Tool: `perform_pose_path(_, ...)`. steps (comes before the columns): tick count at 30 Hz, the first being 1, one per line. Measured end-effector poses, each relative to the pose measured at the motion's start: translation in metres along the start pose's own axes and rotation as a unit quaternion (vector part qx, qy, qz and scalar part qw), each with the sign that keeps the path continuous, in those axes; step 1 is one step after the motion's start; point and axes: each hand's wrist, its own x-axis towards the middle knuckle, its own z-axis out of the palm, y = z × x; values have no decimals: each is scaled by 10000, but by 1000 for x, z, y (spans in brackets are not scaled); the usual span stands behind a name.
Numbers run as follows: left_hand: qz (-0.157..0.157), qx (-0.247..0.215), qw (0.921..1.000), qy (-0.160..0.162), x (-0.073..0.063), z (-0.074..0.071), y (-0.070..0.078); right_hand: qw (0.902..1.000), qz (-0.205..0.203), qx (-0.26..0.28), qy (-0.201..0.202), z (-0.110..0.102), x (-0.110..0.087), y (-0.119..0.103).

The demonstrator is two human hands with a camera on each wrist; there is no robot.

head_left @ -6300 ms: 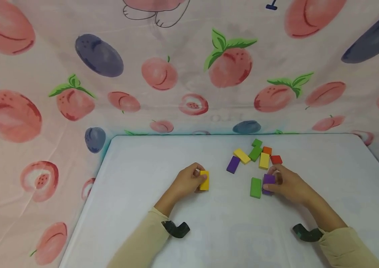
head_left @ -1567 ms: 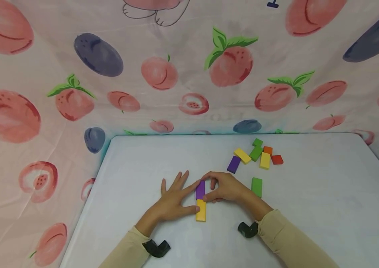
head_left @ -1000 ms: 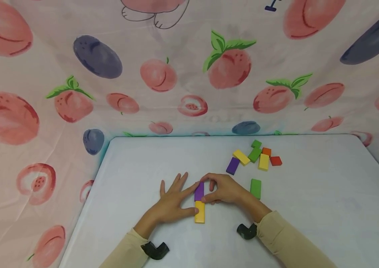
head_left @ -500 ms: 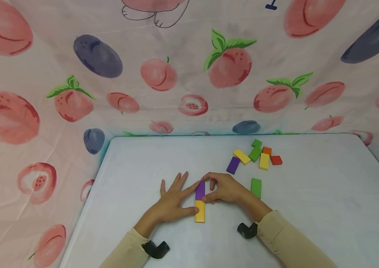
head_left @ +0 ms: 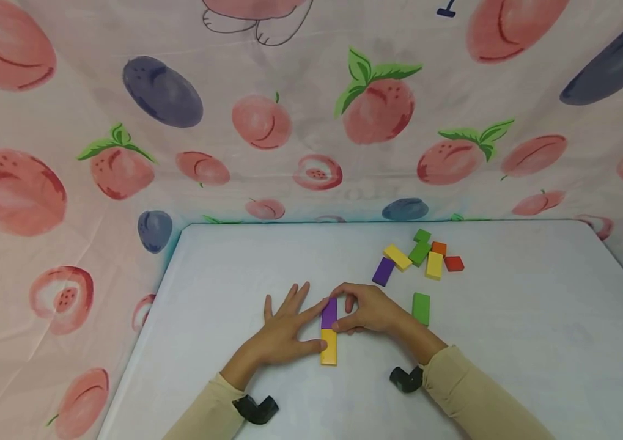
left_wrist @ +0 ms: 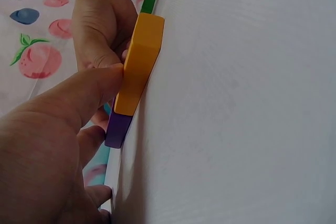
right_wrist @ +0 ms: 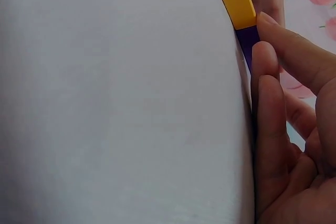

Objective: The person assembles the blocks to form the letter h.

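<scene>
A purple block (head_left: 329, 313) and a yellow block (head_left: 329, 351) lie end to end on the white table, the purple one farther away. My left hand (head_left: 278, 336) is spread with straight fingers; its thumb touches the yellow block's left side and its index fingertip reaches the purple block's far end. With thumb and bent index finger, my right hand (head_left: 374, 308) pinches the purple block. In the left wrist view the thumb presses on the yellow block (left_wrist: 140, 61). In the right wrist view the fingers hide part of the purple block (right_wrist: 248, 40).
A green block (head_left: 421, 308) lies just beyond the right wrist. Farther back is a loose group: a purple block (head_left: 383, 271), yellow blocks (head_left: 434, 265), green blocks (head_left: 420, 252), an orange block (head_left: 439, 248) and a red block (head_left: 454, 263). Fruit-patterned cloth (head_left: 267, 122) rises behind the table.
Since the oldest frame, the yellow block has moved nearer and the purple block left, so they meet end to end. My left fingers have spread. Over the last second nothing visibly moves.
</scene>
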Motion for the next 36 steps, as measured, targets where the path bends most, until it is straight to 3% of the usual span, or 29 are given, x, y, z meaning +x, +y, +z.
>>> perform_pose_path(14, 12, -76, 9999, 73, -1, 2, -1, 10000, 8, -17, 2, -2, 0, 2)
perform_pose_path(24, 533, -16, 9938, 978, -2, -8, 11, 9984, 231, 508, 6, -11, -19, 4)
perform_pose_path(31, 374, -960, 9934, 510, 3, -3, -1, 9977, 289, 605, 121, -32, -48, -2)
perform_pose_path(36, 511, -1082, 9917, 474, 5, 0, -12, 9960, 22, -227, 868, -56, -68, 4)
